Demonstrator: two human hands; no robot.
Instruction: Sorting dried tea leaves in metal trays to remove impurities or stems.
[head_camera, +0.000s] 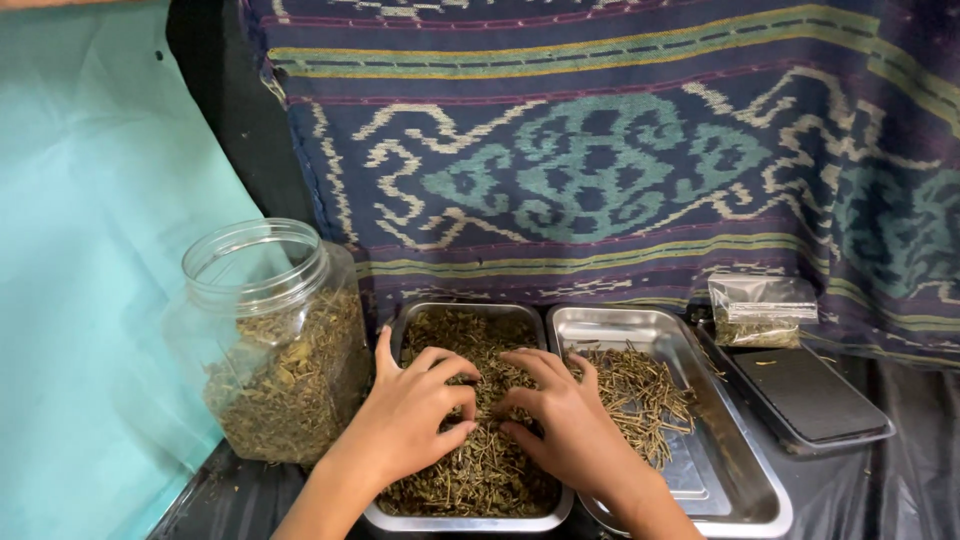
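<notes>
Resting palm-down with fingers curled and spread, seemingly pinching nothing: left hand (410, 420) and right hand (560, 415) meeting fingertip to fingertip over dried herb stems (470, 470) heaped directly beneath in the steel tray (470, 520), equally near.

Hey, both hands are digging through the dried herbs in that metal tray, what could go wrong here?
1. The left hand and right hand could flick dried herbs over the left steel tray's low rim.
2. The open clear plastic jar stands close by the left wrist; a nudge might tip it.
3. Leaf could mix into the right steel tray's sorted stems.
</notes>
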